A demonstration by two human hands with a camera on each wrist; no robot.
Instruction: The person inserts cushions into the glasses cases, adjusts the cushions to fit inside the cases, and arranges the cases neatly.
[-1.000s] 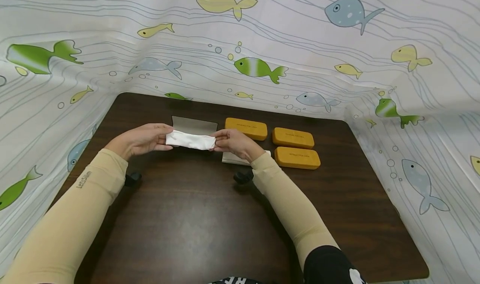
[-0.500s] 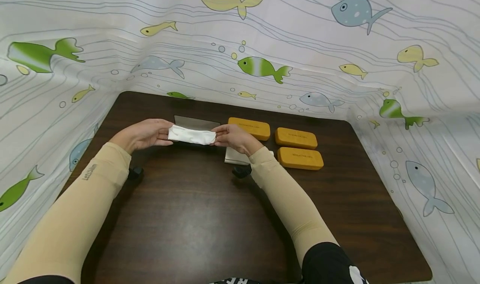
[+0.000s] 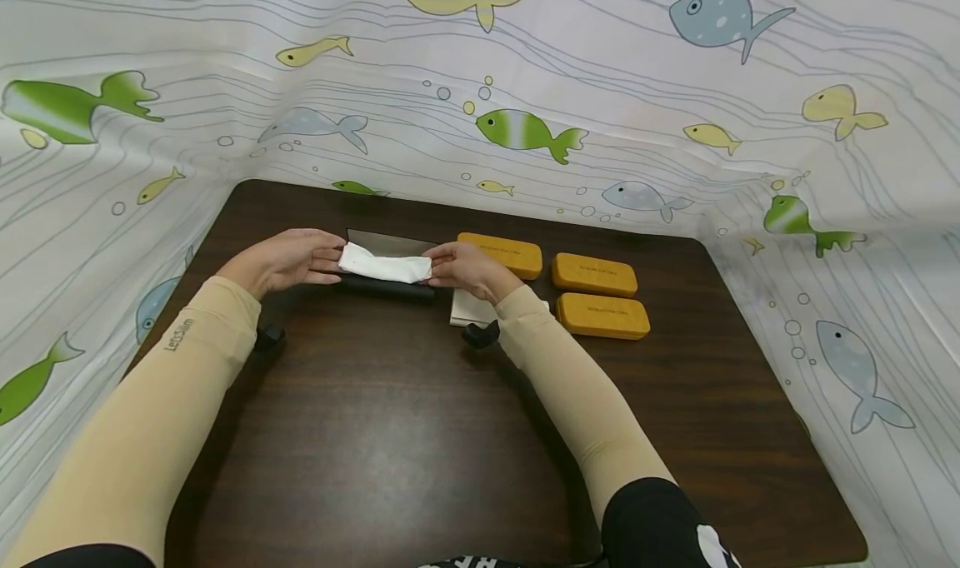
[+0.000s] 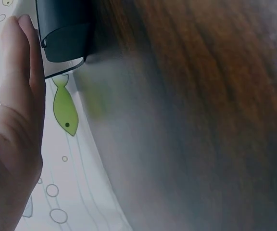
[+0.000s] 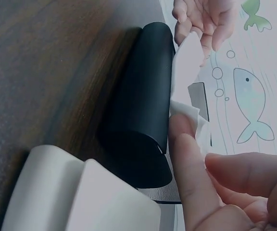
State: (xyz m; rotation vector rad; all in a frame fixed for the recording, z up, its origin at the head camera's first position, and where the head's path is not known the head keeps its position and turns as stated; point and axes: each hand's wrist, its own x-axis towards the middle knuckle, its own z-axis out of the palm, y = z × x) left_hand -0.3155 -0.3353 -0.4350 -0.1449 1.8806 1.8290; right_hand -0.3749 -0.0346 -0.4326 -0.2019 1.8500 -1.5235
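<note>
A folded white cloth (image 3: 385, 266) stretches between both hands at the table's far side. My left hand (image 3: 288, 260) pinches its left end, and my right hand (image 3: 472, 270) pinches the other between thumb and fingers. Directly below and behind the cloth lies a black glasses case (image 3: 386, 288), its lid raised with a grey inner face. In the right wrist view, the cloth (image 5: 186, 67) runs along the rim of the black case (image 5: 143, 86); whether it touches the inside is hidden. The left wrist view shows my left hand (image 4: 18, 96) beside the case's end, but not the cloth.
A whitish case (image 3: 471, 308) lies partly under my right wrist. Three yellow cases stand at the right: one at the back (image 3: 506, 256), one beside it (image 3: 594, 275) and one in front (image 3: 603, 316). A fish-patterned curtain (image 3: 420, 151) surrounds the dark wooden table (image 3: 390, 435).
Both hands have moved a little away from me with the cloth, over the black case. The case's dark front now shows below the cloth. The other cases stay put.
</note>
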